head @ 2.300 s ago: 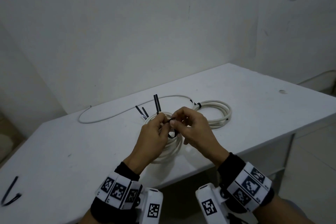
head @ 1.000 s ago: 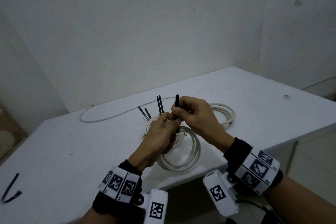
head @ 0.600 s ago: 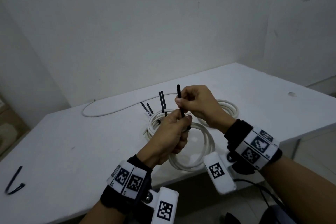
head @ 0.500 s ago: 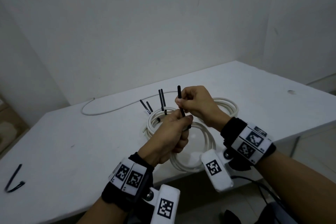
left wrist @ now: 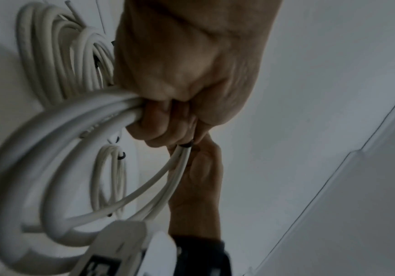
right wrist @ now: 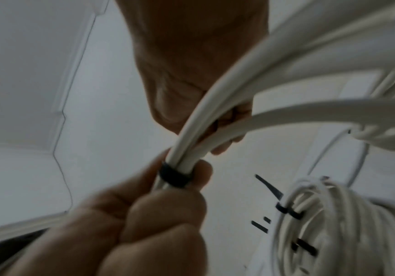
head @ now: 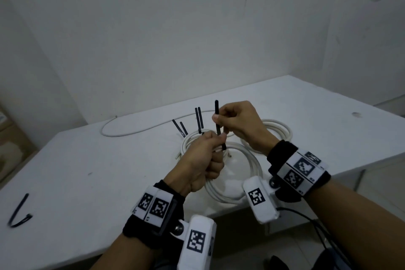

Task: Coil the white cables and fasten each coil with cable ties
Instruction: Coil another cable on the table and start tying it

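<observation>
My left hand (head: 209, 153) grips a white cable coil (head: 252, 165) at its top, and the loop hangs down just above the table's front edge. A black cable tie (right wrist: 175, 175) wraps the bunched strands right at the left hand's fingers (right wrist: 158, 211). My right hand (head: 222, 120) pinches the tie's tail (head: 217, 114), which points up. In the left wrist view the tie's band (left wrist: 187, 144) shows just past my left hand's fingers, with the right hand (left wrist: 199, 177) beyond it.
Two tied coils lie on the white table (head: 87, 160): one behind my hands (head: 190, 141) with black tie tails (head: 199, 119) sticking up, one at the right (head: 283, 131). A loose white cable (head: 131, 132) runs along the back. A spare black tie (head: 19, 212) lies far left.
The coil has come up off the table in my left hand. My right hand has drawn the tie's tail upward. Over the last half second almost nothing moved.
</observation>
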`<state>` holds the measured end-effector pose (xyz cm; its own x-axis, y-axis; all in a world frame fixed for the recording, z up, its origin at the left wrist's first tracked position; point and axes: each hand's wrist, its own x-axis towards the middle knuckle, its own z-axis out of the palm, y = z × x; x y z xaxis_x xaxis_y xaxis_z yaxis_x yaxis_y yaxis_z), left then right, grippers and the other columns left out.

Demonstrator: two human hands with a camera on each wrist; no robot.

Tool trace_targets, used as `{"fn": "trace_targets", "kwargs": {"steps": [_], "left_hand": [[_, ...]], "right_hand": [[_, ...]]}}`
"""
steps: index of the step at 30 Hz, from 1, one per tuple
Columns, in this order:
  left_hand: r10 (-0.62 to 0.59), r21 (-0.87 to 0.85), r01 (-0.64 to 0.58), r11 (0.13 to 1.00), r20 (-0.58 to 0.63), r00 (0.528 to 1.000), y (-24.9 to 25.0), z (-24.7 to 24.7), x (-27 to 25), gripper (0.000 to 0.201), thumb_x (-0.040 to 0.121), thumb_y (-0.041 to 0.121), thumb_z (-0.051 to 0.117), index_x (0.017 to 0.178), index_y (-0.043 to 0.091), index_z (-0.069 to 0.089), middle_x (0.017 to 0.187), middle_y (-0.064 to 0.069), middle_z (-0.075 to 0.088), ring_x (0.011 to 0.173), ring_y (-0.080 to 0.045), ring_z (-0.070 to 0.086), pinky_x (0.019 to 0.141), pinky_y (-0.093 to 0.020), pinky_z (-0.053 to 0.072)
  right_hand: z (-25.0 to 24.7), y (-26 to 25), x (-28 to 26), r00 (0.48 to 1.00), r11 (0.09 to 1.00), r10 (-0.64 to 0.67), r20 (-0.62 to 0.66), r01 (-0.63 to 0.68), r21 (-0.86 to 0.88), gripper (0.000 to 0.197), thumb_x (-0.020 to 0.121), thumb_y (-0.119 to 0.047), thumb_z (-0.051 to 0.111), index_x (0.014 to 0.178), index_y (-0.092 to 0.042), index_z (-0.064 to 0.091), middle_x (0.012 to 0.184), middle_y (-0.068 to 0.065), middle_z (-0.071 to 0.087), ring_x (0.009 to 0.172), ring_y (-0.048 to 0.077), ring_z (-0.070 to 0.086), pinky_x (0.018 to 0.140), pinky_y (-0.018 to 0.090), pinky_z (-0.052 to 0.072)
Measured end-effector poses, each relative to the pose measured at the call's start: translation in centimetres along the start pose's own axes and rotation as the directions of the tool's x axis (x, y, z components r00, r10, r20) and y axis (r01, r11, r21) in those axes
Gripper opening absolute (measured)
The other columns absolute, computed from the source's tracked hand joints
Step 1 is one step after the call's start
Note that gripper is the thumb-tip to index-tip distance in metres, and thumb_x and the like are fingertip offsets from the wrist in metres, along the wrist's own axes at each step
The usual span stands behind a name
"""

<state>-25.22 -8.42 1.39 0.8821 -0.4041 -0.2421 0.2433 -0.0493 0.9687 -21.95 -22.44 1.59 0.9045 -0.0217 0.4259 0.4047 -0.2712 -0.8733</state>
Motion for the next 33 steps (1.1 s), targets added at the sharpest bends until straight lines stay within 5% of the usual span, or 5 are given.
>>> {"fn": "trace_targets", "kwargs": {"steps": [5,9,17,22,33], "left_hand": [[0.033,-0.139,-0.035,0.990,-0.018,0.999,1.2,-2.0,0.1,0.034,0.101,0.027,0.045,0.070,0.021,0.031,0.045,0.005,0.027,0.032,-0.006,0.018,0.037,-0.009,0.011],[0.030,-0.216,-0.029,0.976,0.003,1.000,0.8,-3.4,0.2,0.026,0.100,0.028,0.044,0.077,0.020,0.035,0.045,0.005,0.031,0.033,-0.007,0.025,0.034,-0.013,0.015],[0.110,-0.026,-0.114,0.993,-0.131,0.985,-1.0,-3.7,0.0,0.031,0.098,0.033,0.049,0.096,0.005,0.063,0.067,-0.007,0.061,0.057,-0.016,0.055,0.047,-0.025,0.045],[0.165,0.072,-0.155,0.985,-0.176,0.970,-1.1,-5.3,-0.5,0.020,0.092,0.006,0.056,0.107,0.002,0.070,0.089,-0.013,0.067,0.080,-0.019,0.064,0.075,-0.034,0.053],[0.456,0.593,-0.179,0.785,-0.357,0.815,0.5,-8.1,3.4,0.021,0.076,0.001,0.072,0.087,0.018,0.075,0.073,0.001,0.072,0.061,-0.006,0.066,0.060,-0.016,0.053]], "right_hand": [[-2.2,-1.5,-1.9,0.951,0.972,0.184,0.247,-0.213,0.095,0.034,0.090,-0.034,0.058,0.107,-0.006,0.064,0.088,0.013,0.071,0.067,0.015,0.064,0.055,0.023,0.046],[-2.8,-0.2,-4.9,0.872,0.955,0.265,0.412,-0.296,0.012,0.034,0.086,-0.030,0.062,0.108,-0.005,0.063,0.089,0.013,0.073,0.073,0.022,0.068,0.055,0.024,0.049],[-1.1,1.2,-6.0,0.952,0.959,0.260,0.159,-0.274,0.072,0.015,0.086,-0.011,0.067,0.098,-0.005,0.065,0.074,0.012,0.070,0.057,0.025,0.067,0.041,0.026,0.048],[-0.4,1.4,-5.3,0.964,0.968,0.239,0.115,-0.246,0.050,0.011,0.085,-0.009,0.068,0.094,-0.002,0.066,0.074,0.013,0.071,0.054,0.026,0.066,0.041,0.025,0.047],[1.8,1.2,2.4,0.968,0.947,0.249,0.032,-0.236,-0.219,0.010,0.082,-0.011,0.071,0.085,-0.002,0.068,0.069,0.016,0.066,0.051,0.029,0.067,0.042,0.032,0.055]]}}
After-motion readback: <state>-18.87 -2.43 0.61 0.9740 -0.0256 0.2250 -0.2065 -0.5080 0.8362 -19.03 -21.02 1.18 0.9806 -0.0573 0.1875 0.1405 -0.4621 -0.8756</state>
